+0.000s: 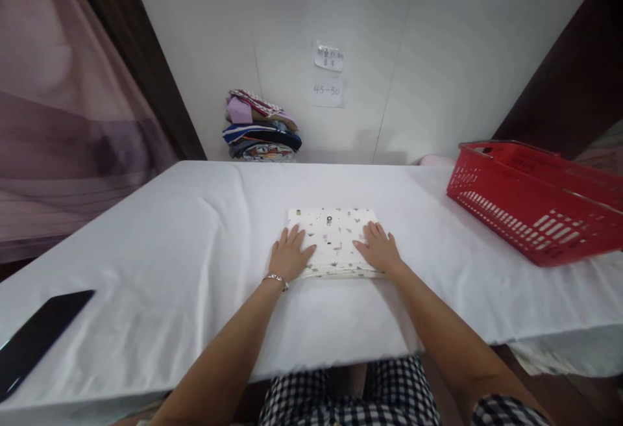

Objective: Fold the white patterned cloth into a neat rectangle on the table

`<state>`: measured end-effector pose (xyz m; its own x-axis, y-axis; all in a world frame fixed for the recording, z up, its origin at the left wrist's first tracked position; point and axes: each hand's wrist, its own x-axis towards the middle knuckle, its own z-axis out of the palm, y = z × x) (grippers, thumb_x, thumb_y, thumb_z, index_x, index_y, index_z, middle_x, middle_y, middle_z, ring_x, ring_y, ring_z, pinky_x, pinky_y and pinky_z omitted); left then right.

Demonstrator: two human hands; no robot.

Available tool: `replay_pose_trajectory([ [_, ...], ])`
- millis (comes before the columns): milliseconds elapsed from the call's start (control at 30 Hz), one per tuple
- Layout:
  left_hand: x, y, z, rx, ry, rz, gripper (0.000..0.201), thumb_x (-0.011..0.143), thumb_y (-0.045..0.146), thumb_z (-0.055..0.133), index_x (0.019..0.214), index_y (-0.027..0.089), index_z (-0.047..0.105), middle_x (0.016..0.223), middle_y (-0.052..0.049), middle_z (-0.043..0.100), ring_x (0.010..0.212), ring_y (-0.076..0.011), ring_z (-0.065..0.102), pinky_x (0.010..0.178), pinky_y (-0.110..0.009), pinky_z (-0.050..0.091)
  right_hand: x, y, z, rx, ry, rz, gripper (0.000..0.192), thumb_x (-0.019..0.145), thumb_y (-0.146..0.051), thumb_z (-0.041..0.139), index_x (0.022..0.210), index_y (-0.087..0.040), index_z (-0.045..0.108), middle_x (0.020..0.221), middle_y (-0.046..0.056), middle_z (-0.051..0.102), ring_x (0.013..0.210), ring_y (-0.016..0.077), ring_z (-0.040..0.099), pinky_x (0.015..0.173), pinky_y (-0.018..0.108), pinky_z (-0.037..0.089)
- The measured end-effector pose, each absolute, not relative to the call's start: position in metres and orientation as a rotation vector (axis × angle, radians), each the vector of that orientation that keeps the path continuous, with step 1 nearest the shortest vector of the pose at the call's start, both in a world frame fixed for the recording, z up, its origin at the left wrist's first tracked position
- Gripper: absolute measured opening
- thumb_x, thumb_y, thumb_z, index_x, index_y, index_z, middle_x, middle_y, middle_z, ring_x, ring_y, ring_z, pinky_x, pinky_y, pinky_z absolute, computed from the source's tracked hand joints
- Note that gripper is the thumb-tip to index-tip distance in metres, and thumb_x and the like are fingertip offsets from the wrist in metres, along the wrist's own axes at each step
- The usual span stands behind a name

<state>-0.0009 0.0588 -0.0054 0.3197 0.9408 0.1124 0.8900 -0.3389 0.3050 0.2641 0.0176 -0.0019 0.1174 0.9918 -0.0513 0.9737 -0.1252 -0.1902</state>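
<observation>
A folded piece of white cloth [333, 238] with small printed figures lies flat in front of me, its layered folds showing along the near edge. On its left side rests my left hand [291, 254], palm down with the fingers spread; a bracelet circles that wrist. My right hand [379, 248] presses flat on the cloth's right side, fingers apart. Neither hand grips anything.
White fabric covers the table [160, 250]. A dark phone [41, 338] lies at the left, and a red plastic basket [530, 199] stands at the right. Behind the far edge rises a stack of folded fabrics [263, 128]. Paper notes [328, 91] hang on the wall.
</observation>
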Motion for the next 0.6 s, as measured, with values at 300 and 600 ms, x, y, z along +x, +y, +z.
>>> replay_pose_trajectory([
  [300,0.001,0.058,-0.004,2.361,1.718,0.389,0.063,0.084,0.061,0.029,0.136,0.026,0.039,0.151,-0.003,0.02,0.137,-0.0337,0.014,0.104,-0.054,0.025,0.223,0.04,0.027,-2.109,-2.126,0.123,0.072,0.087,-0.059,0.025,0.143,-0.013,0.021,0.152,0.011,0.008,0.14,0.0252,0.0,0.11,0.048,0.0],
  [600,-0.002,0.058,-0.005,2.388,1.683,0.426,0.063,0.084,0.06,0.031,0.136,0.025,0.039,0.15,-0.003,0.022,0.136,-0.034,0.017,0.104,-0.052,0.026,0.185,0.101,0.012,-1.843,-2.364,0.308,0.073,0.087,-0.062,0.021,0.142,-0.014,0.023,0.151,0.01,0.015,0.139,0.0247,0.009,0.11,0.048,0.006],
])
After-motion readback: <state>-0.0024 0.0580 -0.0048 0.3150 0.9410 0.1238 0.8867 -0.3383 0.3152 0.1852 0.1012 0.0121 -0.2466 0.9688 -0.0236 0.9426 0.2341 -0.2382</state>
